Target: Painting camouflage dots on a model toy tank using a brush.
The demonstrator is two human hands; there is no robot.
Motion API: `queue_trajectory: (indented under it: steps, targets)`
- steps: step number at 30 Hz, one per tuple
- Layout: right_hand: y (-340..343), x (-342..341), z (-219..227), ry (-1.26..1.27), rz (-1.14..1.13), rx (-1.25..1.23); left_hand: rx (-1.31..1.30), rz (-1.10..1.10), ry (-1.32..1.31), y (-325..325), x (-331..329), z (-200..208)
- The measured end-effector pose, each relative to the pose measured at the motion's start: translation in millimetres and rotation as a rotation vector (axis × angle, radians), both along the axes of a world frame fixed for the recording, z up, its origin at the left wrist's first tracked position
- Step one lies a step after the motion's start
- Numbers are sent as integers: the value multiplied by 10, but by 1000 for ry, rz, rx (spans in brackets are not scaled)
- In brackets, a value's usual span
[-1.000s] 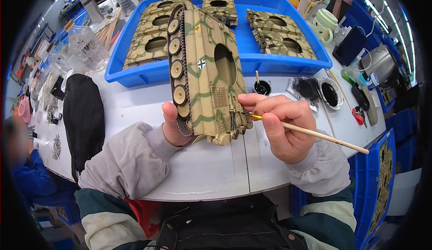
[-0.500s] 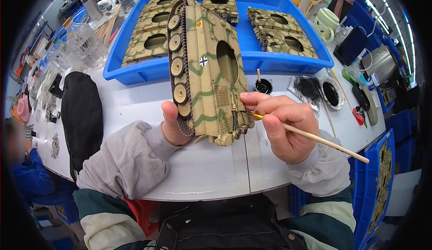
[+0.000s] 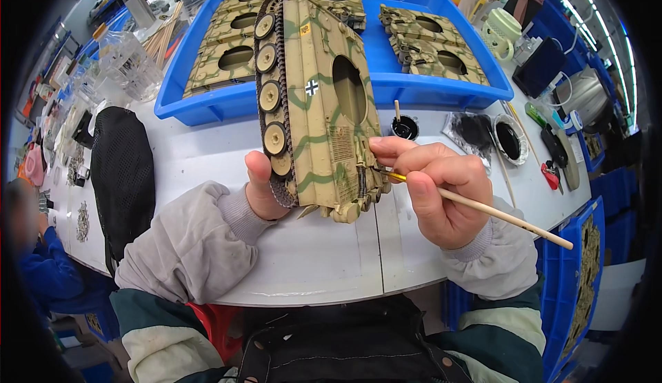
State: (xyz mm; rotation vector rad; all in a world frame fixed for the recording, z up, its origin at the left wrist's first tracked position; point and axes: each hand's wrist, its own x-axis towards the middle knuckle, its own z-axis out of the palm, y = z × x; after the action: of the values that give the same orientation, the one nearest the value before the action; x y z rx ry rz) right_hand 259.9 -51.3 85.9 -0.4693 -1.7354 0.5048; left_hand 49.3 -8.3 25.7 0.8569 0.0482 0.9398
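A model tank hull (image 3: pixel 317 135) in tan and green camouflage stands tilted above the white table. It has a row of wheels, a dark track and a round opening in its top. My left hand (image 3: pixel 264 188) grips it from beneath, thumb up beside the track, the other fingers hidden behind the hull. In my right hand (image 3: pixel 448 190) is a thin paintbrush (image 3: pixel 503 215) with a pale wooden handle, pinched between thumb and fingers. Its dark tip meets the detailed end of the hull, near a black-painted part (image 3: pixel 362 179). A fingertip of that hand rests close to the hull.
Behind the hull, a blue tray (image 3: pixel 276 97) holds several similar hulls (image 3: pixel 424 28). A small cup of black paint (image 3: pixel 405 128) stands right of the hull, with a black-stained dish (image 3: pixel 509 142) farther right. A black mesh bag (image 3: pixel 124 176) lies at the left, near plastic bottles (image 3: pixel 127 59).
The brush handle has shifted slightly right and its tip has moved a little along the hull's end. Both hands keep their hold, and the hull has barely moved.
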Motion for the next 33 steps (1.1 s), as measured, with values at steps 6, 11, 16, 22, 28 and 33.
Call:
queue_trajectory:
  steps: [6, 11, 16, 22, 28, 33]
  targets:
    - [9, 1, 0, -13, 0, 10, -35, -113, -166, 37, 24, -49]
    - [12, 2, -17, -9, -10, 10, -19, -5, 39, 0, 12, 21]
    - [16, 32, -18, -43, 22, 12, -7, 33, 129, -26, 0, 65]
    - [26, 19, -3, -47, -3, 40, 2, 11, 108, -12, -4, 62]
    - [44, 28, -2, -73, -10, 70, -7, 29, 122, -26, 1, 71]
    - [42, 11, -2, -52, -8, 68, -4, 16, 107, -14, -11, 71]
